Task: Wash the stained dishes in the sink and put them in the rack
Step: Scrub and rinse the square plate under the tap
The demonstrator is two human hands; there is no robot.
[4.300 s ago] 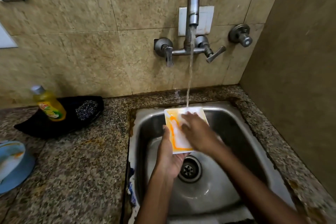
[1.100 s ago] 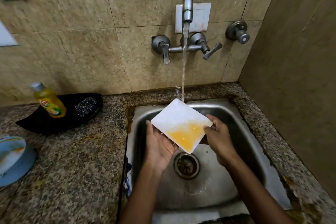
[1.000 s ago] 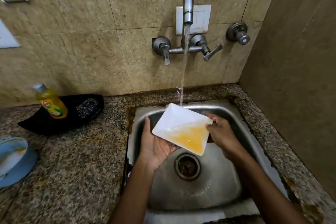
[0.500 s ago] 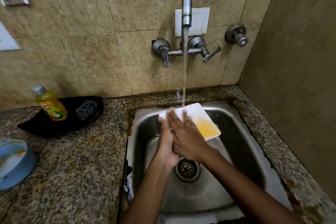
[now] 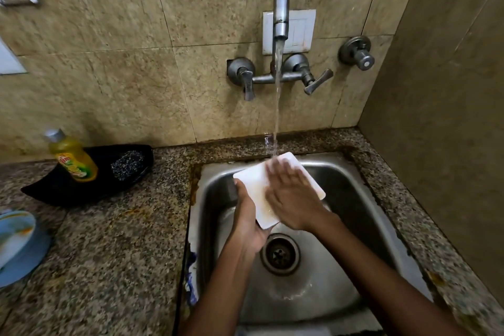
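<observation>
White and rectangular, the plate (image 5: 257, 185) is held tilted over the steel sink (image 5: 354, 199), its far edge right under the stream of water (image 5: 276, 106) falling from the wall tap (image 5: 281, 8). The left hand (image 5: 246, 215) cups it from below and along its left edge, fingers curled round the rim. The right hand (image 5: 293, 199) lies flat on the plate's face, fingers straight and spread, their tips blurred where the water lands. A faint yellowish film shows on the plate near the lower edge. Below the hands sits the round drain (image 5: 279, 254). The sink is set in a speckled granite counter (image 5: 109, 254). Off to the left, a black dish (image 5: 54, 191) holds a yellow bottle of dish soap (image 5: 72, 157) and a steel scrubber (image 5: 126, 165). At the far left edge lies a blue plate (image 5: 24, 254) with orange smears.
</observation>
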